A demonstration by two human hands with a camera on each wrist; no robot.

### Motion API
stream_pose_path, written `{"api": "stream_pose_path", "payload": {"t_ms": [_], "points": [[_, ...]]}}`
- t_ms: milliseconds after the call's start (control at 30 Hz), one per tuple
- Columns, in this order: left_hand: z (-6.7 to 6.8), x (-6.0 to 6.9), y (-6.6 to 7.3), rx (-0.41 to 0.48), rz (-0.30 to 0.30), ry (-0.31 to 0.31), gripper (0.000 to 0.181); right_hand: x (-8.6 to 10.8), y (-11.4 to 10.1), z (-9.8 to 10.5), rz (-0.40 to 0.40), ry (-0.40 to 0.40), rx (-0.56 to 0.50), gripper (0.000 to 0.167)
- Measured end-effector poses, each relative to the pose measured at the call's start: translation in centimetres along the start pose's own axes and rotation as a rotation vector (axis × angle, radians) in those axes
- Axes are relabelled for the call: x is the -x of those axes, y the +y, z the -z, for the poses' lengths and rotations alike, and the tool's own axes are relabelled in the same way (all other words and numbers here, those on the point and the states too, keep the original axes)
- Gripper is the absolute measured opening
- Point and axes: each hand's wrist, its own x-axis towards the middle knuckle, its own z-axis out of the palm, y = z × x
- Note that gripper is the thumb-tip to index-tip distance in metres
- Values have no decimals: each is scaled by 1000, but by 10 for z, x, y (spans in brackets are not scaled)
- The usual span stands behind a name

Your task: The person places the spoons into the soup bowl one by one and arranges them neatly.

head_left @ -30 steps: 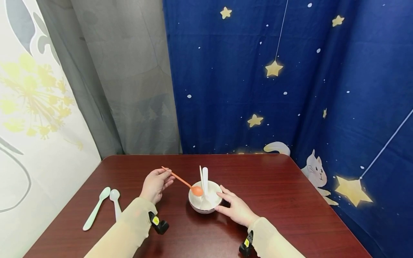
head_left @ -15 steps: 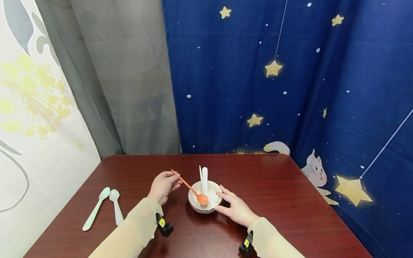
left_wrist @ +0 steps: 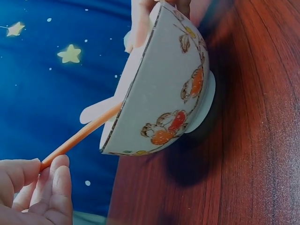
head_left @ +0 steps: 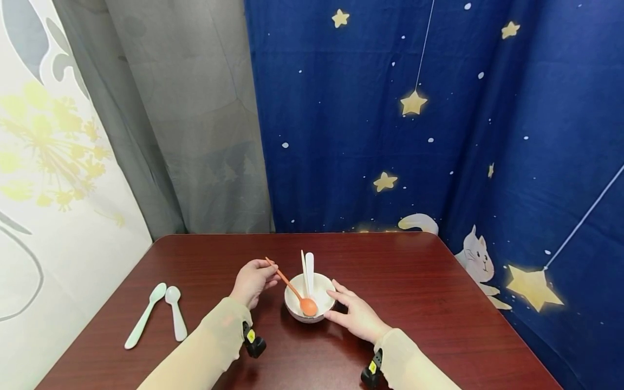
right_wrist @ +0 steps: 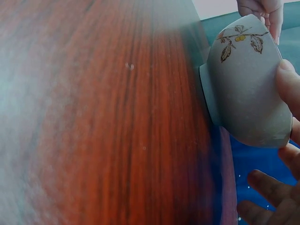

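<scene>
An orange spoon (head_left: 288, 284) slants into the white bowl (head_left: 297, 312), its round end low inside. My left hand (head_left: 254, 281) pinches the top of its handle between thumb and fingers, left of the bowl; the left wrist view shows the orange handle (left_wrist: 80, 136) crossing the rim. Two pale utensils, one a white handle (head_left: 310, 268), lean up out of the bowl's far side. On the bowl's right rim rest the thumb and fingers of my right hand (head_left: 358, 316). In the right wrist view the bowl (right_wrist: 253, 89) shows its patterned outside beside that hand (right_wrist: 286, 140).
A pale green spoon (head_left: 145, 317) and a white spoon (head_left: 176, 314) lie on the dark red table (head_left: 390, 271) at the left. Grey and blue curtains (head_left: 341, 124) hang behind the table's far edge.
My left hand has moved right, toward the bowl, with the orange spoon. The spoon's round end has gone lower and slightly right inside the bowl. My right hand has stayed at the rim.
</scene>
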Motion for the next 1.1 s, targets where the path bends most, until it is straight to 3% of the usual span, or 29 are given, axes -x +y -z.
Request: {"api": "stream_pose_path", "payload": {"t_ms": [767, 1100], "points": [[-23, -19, -7, -94, 18, 49, 29, 0, 0, 1, 20, 5, 2, 64], [-37, -26, -10, -79, 4, 11, 32, 1, -1, 2, 7, -11, -4, 64]]}}
